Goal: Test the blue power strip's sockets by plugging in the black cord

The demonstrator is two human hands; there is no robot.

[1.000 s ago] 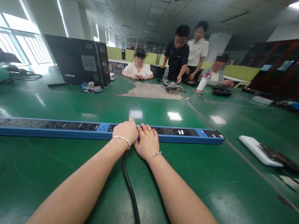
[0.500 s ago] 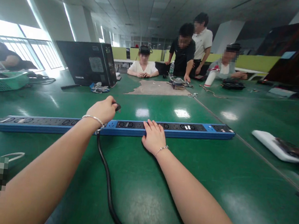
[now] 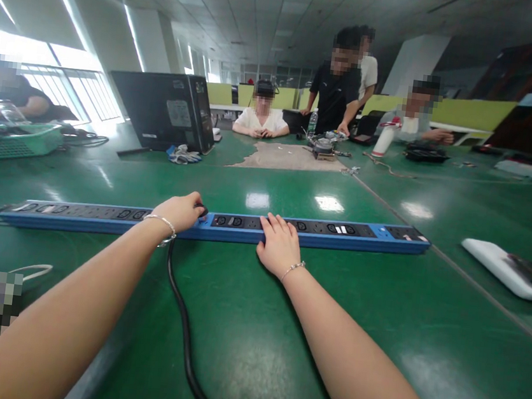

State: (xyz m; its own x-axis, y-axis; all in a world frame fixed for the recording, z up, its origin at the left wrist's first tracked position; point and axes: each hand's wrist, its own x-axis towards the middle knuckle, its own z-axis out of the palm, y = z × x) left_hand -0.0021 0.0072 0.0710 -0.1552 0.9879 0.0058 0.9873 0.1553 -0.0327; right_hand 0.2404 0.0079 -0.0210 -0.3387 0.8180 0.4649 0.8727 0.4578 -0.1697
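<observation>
A long blue power strip (image 3: 228,236) with black sockets lies across the green table. My left hand (image 3: 180,212) is closed on a black plug (image 3: 202,210), held low over the strip at a blue socket section left of its middle. Whether its pins are inside the socket cannot be made out. A thick black cable (image 3: 184,325) runs from under that hand toward the table's near edge. My right hand (image 3: 280,243) rests on the strip right of its middle, fingers spread over the top face.
A black computer case (image 3: 165,111), gloves (image 3: 183,154) and a green basket (image 3: 13,144) stand at the back left. A white object (image 3: 503,268) lies at the right. Several people are around the far side, near a small device (image 3: 324,147) and a bottle (image 3: 312,121).
My left hand has come down with the plug, from above the strip to its socket face. My right hand stays on the strip. The view has shifted slightly.
</observation>
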